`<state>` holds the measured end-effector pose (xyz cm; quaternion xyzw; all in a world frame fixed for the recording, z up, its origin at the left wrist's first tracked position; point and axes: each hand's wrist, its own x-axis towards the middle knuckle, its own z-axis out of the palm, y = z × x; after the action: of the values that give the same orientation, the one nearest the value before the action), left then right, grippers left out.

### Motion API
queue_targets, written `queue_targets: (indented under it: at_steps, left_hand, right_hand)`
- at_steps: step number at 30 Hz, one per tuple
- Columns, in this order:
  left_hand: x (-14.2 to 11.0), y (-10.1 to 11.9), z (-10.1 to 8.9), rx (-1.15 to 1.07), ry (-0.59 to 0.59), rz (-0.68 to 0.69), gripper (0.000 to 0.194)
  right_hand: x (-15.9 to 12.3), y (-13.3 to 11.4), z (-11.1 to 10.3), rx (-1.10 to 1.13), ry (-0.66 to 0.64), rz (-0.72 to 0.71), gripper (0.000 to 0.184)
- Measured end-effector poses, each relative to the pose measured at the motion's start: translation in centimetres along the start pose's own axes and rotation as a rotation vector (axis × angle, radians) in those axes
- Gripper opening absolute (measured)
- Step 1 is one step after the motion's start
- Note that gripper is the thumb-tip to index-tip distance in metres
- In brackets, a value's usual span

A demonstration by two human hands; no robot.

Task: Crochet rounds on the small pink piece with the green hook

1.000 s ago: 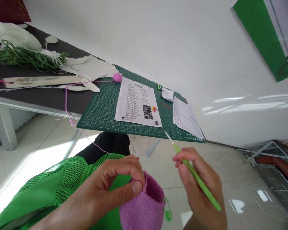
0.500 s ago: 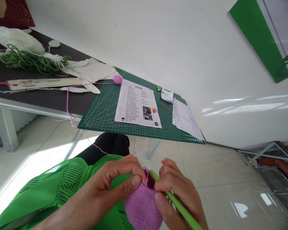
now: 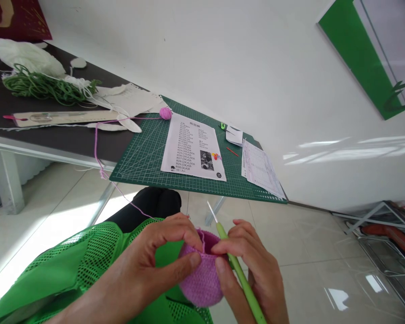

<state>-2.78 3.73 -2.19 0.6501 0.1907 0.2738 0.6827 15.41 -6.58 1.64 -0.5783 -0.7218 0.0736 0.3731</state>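
Observation:
A pink crocheted cup-shaped piece (image 3: 202, 281) is held up above my lap, its hollow opening tilted toward the top of the view. My left hand (image 3: 155, 261) pinches its rim between thumb and index finger, close to a loose strand of yarn. In my right hand (image 3: 249, 265) lies a crochet hook (image 3: 241, 274) with a thick green handle; its metal tip points up, apart from the stitches. The right thumb and index finger also touch the rim of the piece. Pink yarn (image 3: 128, 200) runs from the left hand up to a small ball (image 3: 165, 113) on the table.
A green cutting mat (image 3: 138, 153) bears a printed pattern sheet (image 3: 189, 155), scissors (image 3: 222, 126), a red stick (image 3: 232, 151) and other papers (image 3: 261, 166). On the dark table (image 3: 6, 130) at left lie white yarn (image 3: 30, 58) and green yarn (image 3: 47, 87).
The hook's tip has come away from the rim, and the hook stands steeper. The pink piece has tipped so that more of its opening shows.

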Motion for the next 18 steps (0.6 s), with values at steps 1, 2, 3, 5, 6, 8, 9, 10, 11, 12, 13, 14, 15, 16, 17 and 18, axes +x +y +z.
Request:
queue_targets:
  at_steps: [1, 2, 3, 5, 6, 8, 9, 10, 11, 12, 13, 14, 15, 16, 17, 18]
  left_hand:
    - [0.0, 0.1, 0.1, 0.010, 0.013, 0.000, 0.021]
    - [0.1, 0.2, 0.2, 0.026, 0.033, 0.010, 0.021]
    - [0.1, 0.3, 0.3, 0.046, 0.055, 0.019, 0.020]
    - [0.2, 0.5, 0.5, 0.107, 0.092, 0.049, 0.019]
    - [0.2, 0.6, 0.5, 0.139, 0.109, 0.064, 0.019]
    - [0.4, 0.6, 0.6, 0.188, 0.134, 0.086, 0.020]
    - [0.5, 0.6, 0.7, 0.198, 0.144, 0.091, 0.021]
    - [0.6, 0.6, 0.7, 0.201, 0.149, 0.090, 0.022]
    - [0.7, 0.6, 0.7, 0.202, 0.154, 0.085, 0.023]
    - [0.7, 0.5, 0.7, 0.202, 0.159, 0.081, 0.023]
    - [0.8, 0.5, 0.7, 0.201, 0.162, 0.075, 0.025]
    - [0.8, 0.4, 0.7, 0.198, 0.159, 0.067, 0.026]
    - [0.8, 0.4, 0.6, 0.196, 0.155, 0.059, 0.028]
    - [0.7, 0.3, 0.6, 0.194, 0.146, 0.049, 0.030]
    - [0.7, 0.3, 0.6, 0.191, 0.139, 0.041, 0.032]
    - [0.6, 0.2, 0.6, 0.189, 0.133, 0.036, 0.033]
  right_hand:
    - [-0.1, -0.1, 0.2, -0.052, 0.039, -0.023, 0.019]
    - [-0.2, -0.2, 0.5, -0.100, 0.087, -0.039, 0.020]
    - [-0.2, -0.3, 0.8, -0.143, 0.140, -0.055, 0.019]
    - [-0.1, -0.4, 1.4, -0.212, 0.227, -0.086, 0.017]
    - [0.0, -0.4, 1.6, -0.242, 0.237, -0.112, 0.017]
    - [0.2, -0.3, 1.8, -0.292, 0.187, -0.177, 0.019]
    - [0.2, -0.2, 1.8, -0.306, 0.161, -0.196, 0.021]
    - [0.3, -0.1, 1.8, -0.310, 0.151, -0.203, 0.021]
    - [0.3, 0.0, 1.8, -0.304, 0.158, -0.204, 0.021]
    - [0.3, 0.0, 1.9, -0.289, 0.179, -0.194, 0.019]
    - [0.3, 0.0, 1.9, -0.267, 0.199, -0.179, 0.018]
    - [0.3, 0.1, 2.0, -0.242, 0.201, -0.167, 0.017]
    - [0.3, 0.1, 2.1, -0.217, 0.188, -0.157, 0.016]
    - [0.3, 0.1, 2.2, -0.197, 0.177, -0.147, 0.016]
    - [0.3, 0.1, 2.3, -0.183, 0.173, -0.136, 0.015]
    - [0.3, 0.1, 2.4, -0.176, 0.176, -0.132, 0.016]
